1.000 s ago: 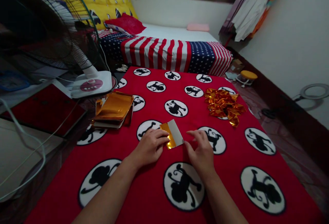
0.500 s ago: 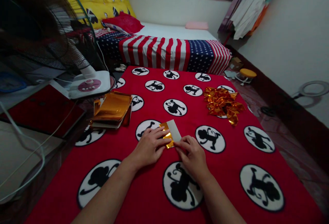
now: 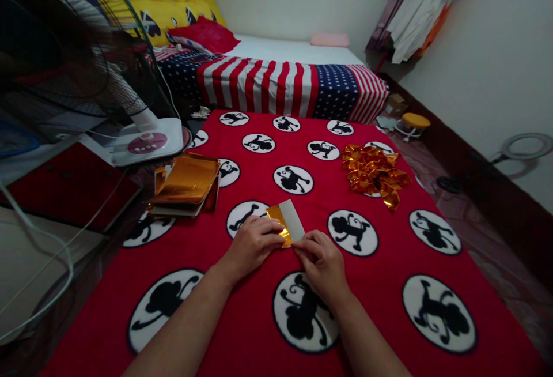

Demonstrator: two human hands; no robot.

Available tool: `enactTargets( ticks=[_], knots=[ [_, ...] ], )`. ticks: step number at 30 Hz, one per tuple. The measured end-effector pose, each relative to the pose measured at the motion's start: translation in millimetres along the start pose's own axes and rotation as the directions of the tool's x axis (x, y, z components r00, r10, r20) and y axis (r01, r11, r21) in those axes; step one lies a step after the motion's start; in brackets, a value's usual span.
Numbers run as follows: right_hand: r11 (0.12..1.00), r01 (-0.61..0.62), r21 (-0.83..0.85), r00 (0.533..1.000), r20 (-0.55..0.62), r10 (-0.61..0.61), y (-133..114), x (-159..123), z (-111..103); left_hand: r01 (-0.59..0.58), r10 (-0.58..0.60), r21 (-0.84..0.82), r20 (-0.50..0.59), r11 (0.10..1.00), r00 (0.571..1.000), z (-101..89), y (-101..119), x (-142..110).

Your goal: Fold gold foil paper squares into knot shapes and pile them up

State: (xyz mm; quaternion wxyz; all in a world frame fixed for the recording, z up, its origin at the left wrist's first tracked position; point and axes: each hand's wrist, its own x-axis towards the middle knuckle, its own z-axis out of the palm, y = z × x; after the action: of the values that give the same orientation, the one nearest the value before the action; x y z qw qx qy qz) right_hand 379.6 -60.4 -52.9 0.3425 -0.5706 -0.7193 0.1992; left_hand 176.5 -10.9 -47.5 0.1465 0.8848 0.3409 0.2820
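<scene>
A small sheet of gold foil paper (image 3: 276, 214) lies on the red tablecloth with monkey prints (image 3: 207, 313), a pale strip showing along its right side. My left hand (image 3: 253, 245) is closed at the sheet's left edge, its fingertips on the gold part and its thumb low beside them. At the near right corner of the sheet, my right hand (image 3: 322, 259) pinches the paper between thumb and forefinger. Left of my hands sits a stack of gold foil sheets (image 3: 190, 181). Several folded gold foil pieces (image 3: 374, 172) are heaped at the right.
A standing fan (image 3: 149, 140) is at the left, its blades blurred, beside a dark red panel (image 3: 69, 184) and a white cable (image 3: 71, 261). Beyond the table is a bed with a striped and starred cover (image 3: 259, 86). A yellow-topped stool (image 3: 415, 120) stands on the floor at right.
My left fingers have drawn back slightly from the gold part and curled more, so more of it shows. The right hand keeps its pinch at the near corner.
</scene>
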Motion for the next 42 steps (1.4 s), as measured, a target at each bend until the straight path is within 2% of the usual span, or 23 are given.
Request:
enactTargets(
  ticks=[11,18,31,42],
  knots=[
    [0.999,-0.025,0.025,1.000,-0.007,0.025,0.8,-0.1,0.8,0.134,-0.134,-0.098,0.010,0.986,0.991,1.4,0.9,9.0],
    [0.998,-0.033,0.046,0.999,0.001,0.033,1.0,-1.1,0.0,0.215,-0.219,-0.113,-0.022,0.970,0.976,4.7,7.0,11.1],
    [0.999,0.049,-0.009,0.997,0.062,-0.048,2.0,0.1,-6.5,0.265,-0.273,-0.086,-0.091,0.960,0.958,13.4,9.4,15.3],
    [0.997,0.047,-0.053,0.996,0.082,-0.043,1.7,-2.5,-6.8,0.298,-0.309,-0.114,-0.098,0.948,0.946,16.7,9.2,17.5]
  ],
)
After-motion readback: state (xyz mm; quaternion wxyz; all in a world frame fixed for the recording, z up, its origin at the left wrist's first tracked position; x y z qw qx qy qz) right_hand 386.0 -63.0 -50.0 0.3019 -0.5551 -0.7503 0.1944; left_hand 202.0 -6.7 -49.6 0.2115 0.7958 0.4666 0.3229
